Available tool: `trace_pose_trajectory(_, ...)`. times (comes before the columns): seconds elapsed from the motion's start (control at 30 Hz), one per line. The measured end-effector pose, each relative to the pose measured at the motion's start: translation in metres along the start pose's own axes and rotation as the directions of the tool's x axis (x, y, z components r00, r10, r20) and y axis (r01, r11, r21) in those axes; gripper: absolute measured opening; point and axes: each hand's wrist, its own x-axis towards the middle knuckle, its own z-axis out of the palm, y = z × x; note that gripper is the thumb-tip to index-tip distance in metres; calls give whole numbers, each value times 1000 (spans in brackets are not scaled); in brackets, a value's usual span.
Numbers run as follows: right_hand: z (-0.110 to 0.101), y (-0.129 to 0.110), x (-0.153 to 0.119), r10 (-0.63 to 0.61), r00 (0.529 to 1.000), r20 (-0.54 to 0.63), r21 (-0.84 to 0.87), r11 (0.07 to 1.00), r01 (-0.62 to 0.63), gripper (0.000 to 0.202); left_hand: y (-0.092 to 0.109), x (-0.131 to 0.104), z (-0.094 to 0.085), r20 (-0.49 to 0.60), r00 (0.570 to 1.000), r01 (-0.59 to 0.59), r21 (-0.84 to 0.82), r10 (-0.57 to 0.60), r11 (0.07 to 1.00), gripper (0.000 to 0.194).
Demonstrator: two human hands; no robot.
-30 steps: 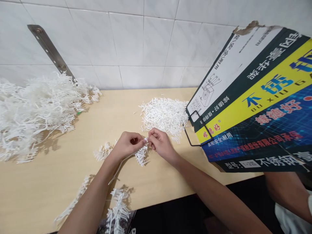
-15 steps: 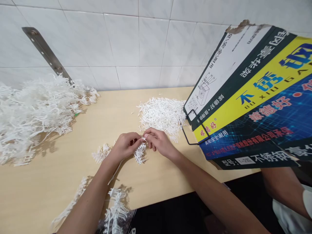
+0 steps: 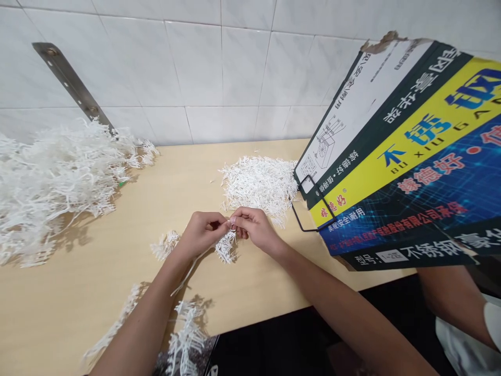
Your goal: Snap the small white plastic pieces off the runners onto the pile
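Observation:
My left hand [image 3: 204,232] is closed in a pinch on a white branching plastic strand [image 3: 226,250]. Its thin bare tail [image 3: 187,281] trails out below that hand toward me. My right hand [image 3: 254,227] meets the left, thumb and fingertips closed on the strand's upper end; the exact spot is hidden between the fingers. Just beyond my right hand lies a loose pile of small white stick-like pieces [image 3: 258,183]. A small white tuft [image 3: 166,245] rests left of my left wrist.
A big heap of white branching strands [image 3: 58,183] covers the table's left. More strands [image 3: 186,339] lie by my left forearm and hang at the near edge. A printed cardboard box [image 3: 403,156] with a black wire loop [image 3: 309,230] stands right; another person's arm [image 3: 454,303] shows below it.
My right fingers have shifted slightly and curled more closely against the left fingertips. The strand's tail has swung a little to the left. Both hands stay in nearly the same place.

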Motion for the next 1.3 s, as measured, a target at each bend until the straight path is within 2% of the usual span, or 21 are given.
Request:
trace_pose_trajectory(0.17, 3, 11, -5, -76, 979, -188, -194, 980, 38, 21, 1, 2, 8, -17, 999, 45, -43, -46, 998, 22)
trace_pose_trajectory(0.27, 1, 14, -4, -78, 928, -364, -180, 984, 12, 24, 0, -2, 9, -89, 995, 50, -13, -51, 999, 21)
trace_pose_trajectory(0.33, 1, 13, -2, -116, 912, -394, -226, 974, 27, 27, -2, -5, 7, -135, 990, 37, 14, -35, 999, 23)
trace_pose_trajectory(0.43, 1, 8, 1, -259, 923, -286, -447, 888, 111, 24, -6, -6, 3, -106, 994, -3, 33, 7, 999, 25)
trace_pose_trajectory(0.5, 0, 6, 3, -315, 908, -277, -540, 832, 124, 26, -9, -4, 3, -78, 995, -47, 108, 55, 993, 28)
trace_pose_trajectory(0.6, -6, 2, 3, -347, 872, -344, -565, 819, 103, 42, -12, -1, 6, -81, 986, -120, 279, 148, 953, 27)
trace_pose_trajectory(0.67, -7, -3, -2, -359, 861, -362, -553, 826, 112, 41, -13, -1, 8, -117, 975, -136, 348, 187, 927, 25)
trace_pose_trajectory(0.7, -6, -5, -4, -353, 871, -341, -547, 828, 122, 37, -12, -2, 9, -141, 970, -134, 370, 199, 919, 24)
trace_pose_trajectory(0.73, -4, -7, -7, -334, 897, -290, -537, 833, 137, 34, -12, -2, 9, -166, 964, -128, 388, 206, 913, 24)
trace_pose_trajectory(0.8, 2, -9, -11, -256, 960, -113, -493, 853, 170, 30, -12, -3, 9, -214, 954, -108, 413, 212, 904, 23)
trace_pose_trajectory(0.87, 9, -7, -11, -179, 983, 33, -419, 891, 176, 28, -13, -3, 7, -258, 943, -89, 410, 209, 908, 23)
trace_pose_trajectory(0.93, 13, -2, -9, -140, 989, 43, -336, 930, 146, 27, -11, -2, 4, -282, 944, -58, 362, 169, 930, 24)
trace_pose_trajectory(1.0, 12, 2, -5, -126, 992, -16, -268, 956, 118, 22, -7, -1, 3, -258, 963, -3, 262, 73, 965, 27)
trace_pose_trajectory(1.1, 8, 4, -2, -142, 985, -100, -274, 955, 110, 18, 4, -2, 2, -155, 981, 112, -23, -114, 993, 32)
trace_pose_trajectory(1.2, 5, 2, -3, -189, 969, -157, -350, 928, 124, 17, 12, -2, 2, -62, 965, 220, -343, -256, 913, 35)
trace_pose_trajectory(1.3, 5, 1, -4, -211, 966, -146, -329, 932, 154, 19, 11, 0, -1, 15, 950, 290, -424, -313, 858, 31)
